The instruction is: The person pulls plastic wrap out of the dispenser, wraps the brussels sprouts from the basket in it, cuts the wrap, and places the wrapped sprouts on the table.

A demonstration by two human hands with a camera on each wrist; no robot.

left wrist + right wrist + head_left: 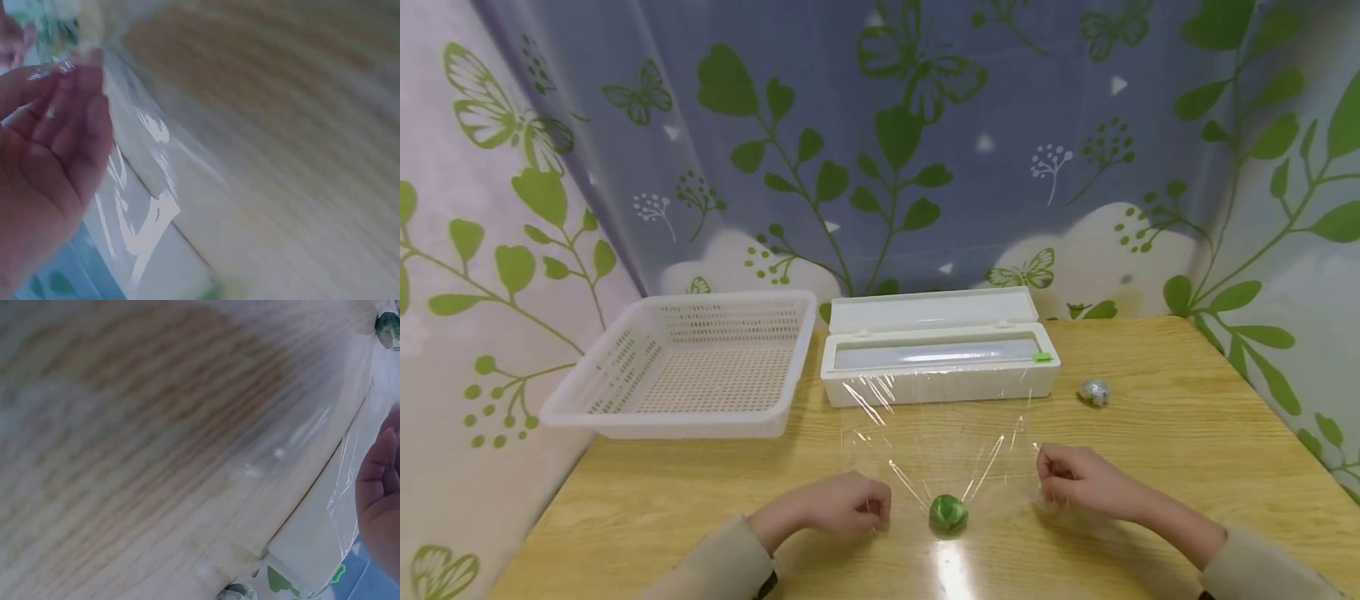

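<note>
Film (942,446): one sheet, pinched at both sides.
Extends from one dispenser box (934,313), long axis left-right, toward the person; left hand (850,502) and right hand (1078,479) grip it, one round green vegetable (948,515) between.

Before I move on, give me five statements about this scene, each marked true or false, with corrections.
1. The white box has its lid raised. True.
2. The basket is right of the box in the head view. False: the basket is on the left.
3. Clear film runs from the box toward the left hand and right hand. True.
4. The green ball is inside the basket. False: the green ball is between the hands.
5. The silvery lump touches the box. False: they are apart.
</note>
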